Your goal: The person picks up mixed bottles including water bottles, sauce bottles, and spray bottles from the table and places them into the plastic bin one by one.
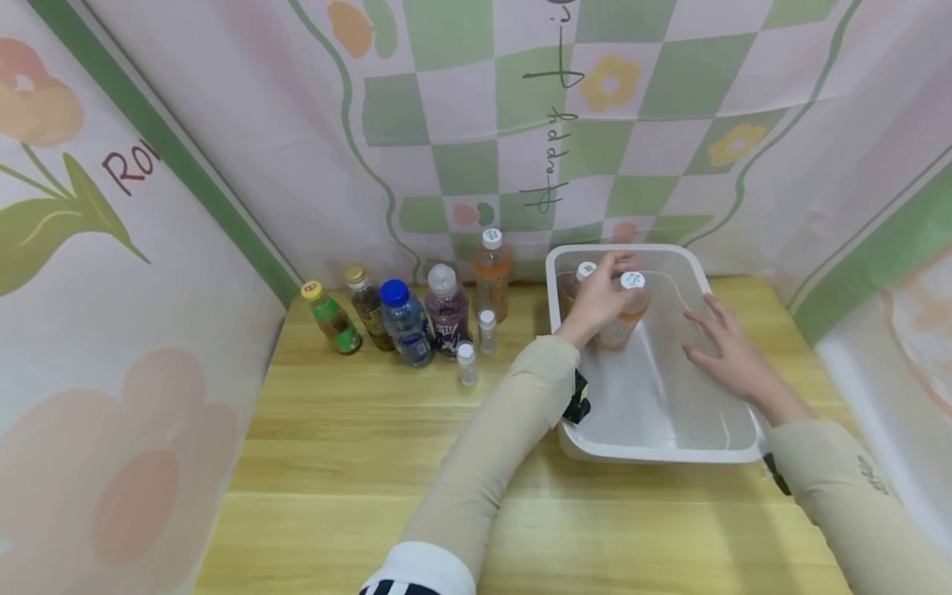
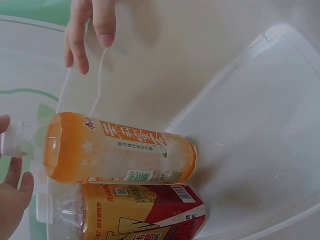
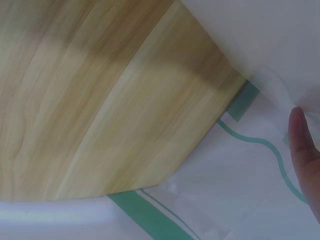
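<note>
Wood-grain table (image 1: 327, 487); white tub (image 1: 669, 454) stands on its right-hand part. Tub risk: may skid if its right wall takes a shove. Possible cause: right hand (image 1: 732, 355), fingers spread, nothing held, poised by that wall; contact cannot be told.

Vial risk: left sleeve (image 1: 483, 446) passes near the vials on the table. A low swing of the forearm could knock them over; they look light and slim.

Left hand (image 1: 595, 302): fingers bent about the cap of the orange-labelled bottle (image 2: 125, 147), pinching from both sides; firmness cannot be judged. That bottle is inside the tub, toward the left rear, base at or very near the floor. Bottle risk: may topple if the fingers release unevenly, since they have only the top of a tall, narrow body. Red-and-yellow bottle (image 2: 145, 215) is right beside it and could be carried over too.

Counts, large to small:
- Table: 1. Tub: 1.
- Bottles in tub: 2 (one orange-labelled, one red-and-yellow).
- Bottles on table: 5, namely orange-banded bottle (image 1: 492, 281), purple bottle (image 1: 449, 322), blue-capped bottle (image 1: 406, 326), gold-capped bottle (image 1: 372, 316), green-labelled bottle (image 1: 332, 322).
- Vials: 2, front vial (image 1: 466, 366) and rear vial (image 1: 487, 334), both white-capped.
</note>
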A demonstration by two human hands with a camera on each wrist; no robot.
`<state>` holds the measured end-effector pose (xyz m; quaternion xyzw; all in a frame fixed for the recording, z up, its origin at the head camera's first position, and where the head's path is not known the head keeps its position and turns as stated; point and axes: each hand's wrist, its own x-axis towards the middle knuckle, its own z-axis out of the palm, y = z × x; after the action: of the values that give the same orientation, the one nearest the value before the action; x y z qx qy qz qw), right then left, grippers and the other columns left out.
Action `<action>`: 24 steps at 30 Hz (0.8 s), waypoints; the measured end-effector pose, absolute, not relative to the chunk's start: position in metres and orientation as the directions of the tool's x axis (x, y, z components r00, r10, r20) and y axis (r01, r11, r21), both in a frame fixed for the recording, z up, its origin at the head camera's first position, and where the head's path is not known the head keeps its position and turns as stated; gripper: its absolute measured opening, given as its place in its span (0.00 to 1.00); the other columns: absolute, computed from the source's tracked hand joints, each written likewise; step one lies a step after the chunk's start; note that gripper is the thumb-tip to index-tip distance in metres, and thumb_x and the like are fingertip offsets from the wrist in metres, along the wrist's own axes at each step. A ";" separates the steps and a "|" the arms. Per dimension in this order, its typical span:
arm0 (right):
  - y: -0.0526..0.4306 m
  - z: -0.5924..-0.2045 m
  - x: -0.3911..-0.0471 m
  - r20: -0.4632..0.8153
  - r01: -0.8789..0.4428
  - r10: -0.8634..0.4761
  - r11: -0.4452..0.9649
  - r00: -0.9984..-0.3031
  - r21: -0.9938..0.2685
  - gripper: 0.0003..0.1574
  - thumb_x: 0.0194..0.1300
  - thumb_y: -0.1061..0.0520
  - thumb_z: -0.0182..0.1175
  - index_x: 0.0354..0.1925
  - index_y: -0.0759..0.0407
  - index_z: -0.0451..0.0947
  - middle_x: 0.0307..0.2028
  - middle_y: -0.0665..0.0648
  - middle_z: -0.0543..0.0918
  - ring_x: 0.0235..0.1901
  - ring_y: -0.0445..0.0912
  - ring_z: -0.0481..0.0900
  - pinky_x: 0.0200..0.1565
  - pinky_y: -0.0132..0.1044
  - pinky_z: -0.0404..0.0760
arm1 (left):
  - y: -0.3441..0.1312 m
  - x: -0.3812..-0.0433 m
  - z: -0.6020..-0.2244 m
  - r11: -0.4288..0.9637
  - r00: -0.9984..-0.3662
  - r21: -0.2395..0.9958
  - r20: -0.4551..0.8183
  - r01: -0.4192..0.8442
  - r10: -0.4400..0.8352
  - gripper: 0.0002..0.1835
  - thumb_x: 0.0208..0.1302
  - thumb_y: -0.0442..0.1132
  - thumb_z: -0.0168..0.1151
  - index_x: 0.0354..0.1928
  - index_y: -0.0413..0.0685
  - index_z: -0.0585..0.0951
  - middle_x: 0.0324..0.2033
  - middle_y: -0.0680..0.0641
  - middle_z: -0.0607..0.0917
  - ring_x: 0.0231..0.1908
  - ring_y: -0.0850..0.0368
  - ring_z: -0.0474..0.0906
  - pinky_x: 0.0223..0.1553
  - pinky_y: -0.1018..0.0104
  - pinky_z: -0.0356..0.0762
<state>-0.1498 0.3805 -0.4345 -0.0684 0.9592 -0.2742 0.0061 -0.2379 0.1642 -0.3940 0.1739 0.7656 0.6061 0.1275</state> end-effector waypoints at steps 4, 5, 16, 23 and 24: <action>0.382 -0.435 -0.150 0.030 -0.128 -0.132 0.840 -0.991 -0.528 0.34 0.67 0.55 0.54 0.66 0.71 0.59 0.74 0.70 0.37 0.64 0.81 0.49 0.53 0.80 0.54 | 0.165 -0.238 -0.393 0.204 -0.907 0.973 0.016 0.112 0.421 0.30 0.62 0.32 0.62 0.66 0.53 0.67 0.59 0.50 0.79 0.61 0.58 0.74 0.54 0.77 0.76; 0.382 -0.435 -0.150 0.030 -0.127 -0.131 0.840 -0.991 -0.528 0.34 0.67 0.55 0.54 0.66 0.71 0.59 0.75 0.69 0.37 0.64 0.81 0.49 0.53 0.80 0.54 | 0.165 -0.238 -0.393 0.201 -0.907 0.973 0.017 0.111 0.420 0.30 0.62 0.32 0.62 0.65 0.52 0.67 0.59 0.50 0.79 0.61 0.58 0.74 0.53 0.77 0.76; 0.381 -0.434 -0.148 0.014 -0.116 -0.127 0.848 -0.992 -0.518 0.35 0.68 0.54 0.54 0.67 0.70 0.58 0.75 0.69 0.36 0.63 0.81 0.50 0.52 0.80 0.54 | 0.164 -0.238 -0.393 0.203 -0.912 0.975 -0.004 0.087 0.411 0.30 0.62 0.32 0.62 0.65 0.57 0.67 0.58 0.53 0.80 0.61 0.60 0.74 0.54 0.75 0.76; 0.380 -0.434 -0.147 0.025 -0.123 -0.129 0.841 -0.991 -0.527 0.35 0.67 0.55 0.54 0.66 0.70 0.59 0.75 0.69 0.37 0.63 0.81 0.50 0.52 0.80 0.54 | 0.166 -0.237 -0.393 0.158 -0.898 0.985 -0.004 0.073 0.440 0.29 0.64 0.32 0.59 0.66 0.53 0.66 0.61 0.50 0.78 0.63 0.57 0.72 0.58 0.72 0.75; 0.380 -0.434 -0.147 0.029 -0.125 -0.129 0.839 -0.991 -0.530 0.35 0.67 0.55 0.54 0.66 0.70 0.59 0.75 0.69 0.37 0.64 0.81 0.49 0.52 0.80 0.54 | 0.166 -0.237 -0.393 0.160 -0.896 0.984 -0.006 0.073 0.444 0.29 0.64 0.32 0.59 0.66 0.53 0.66 0.61 0.50 0.78 0.64 0.58 0.71 0.59 0.72 0.74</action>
<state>-0.1473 0.3799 -0.4341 -0.0662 0.9589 -0.2758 0.0040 -0.2372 0.1665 -0.3927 0.1730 0.7468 0.6247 0.1486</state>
